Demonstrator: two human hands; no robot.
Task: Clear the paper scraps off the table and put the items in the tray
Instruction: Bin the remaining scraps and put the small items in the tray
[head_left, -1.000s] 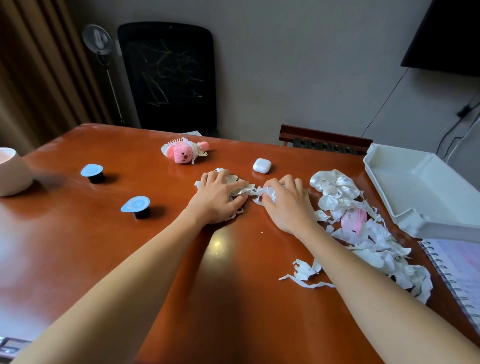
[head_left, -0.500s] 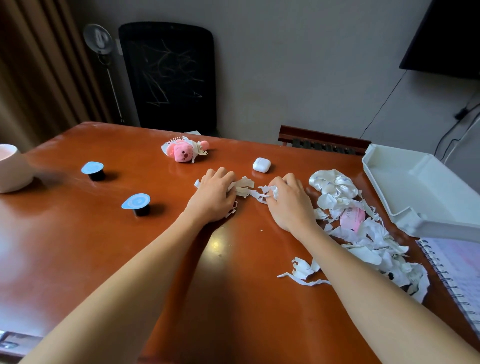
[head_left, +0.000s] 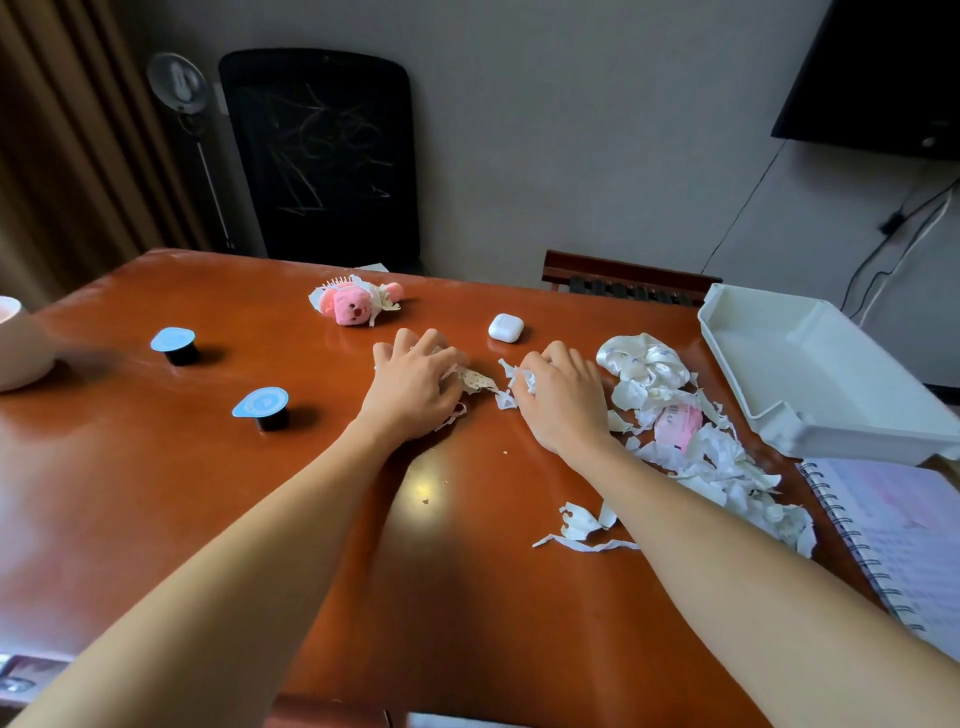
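Note:
My left hand (head_left: 413, 387) and my right hand (head_left: 563, 400) lie on the brown table (head_left: 208, 493), fingers curled around a small bunch of white paper scraps (head_left: 480, 383) between them. A large heap of scraps (head_left: 691, 452) spreads to the right of my right hand, with a pink packet (head_left: 678, 423) in it. A few more scraps (head_left: 582, 527) lie nearer me. The white tray (head_left: 810, 374) stands at the right edge. A pink plush toy (head_left: 350, 305), a white earbud case (head_left: 505, 327) and two blue-lidded capsules (head_left: 174, 344) (head_left: 262, 407) sit on the table.
A spiral notebook (head_left: 893, 540) lies at the right front, just before the tray. A pale bowl (head_left: 21, 343) sits at the left edge. A black chair (head_left: 322, 156) and a wooden chair back (head_left: 628, 283) stand behind the table.
Both hands have drawn the small bunch of scraps closer together, the fingers curling tighter around it. The other objects have not moved.

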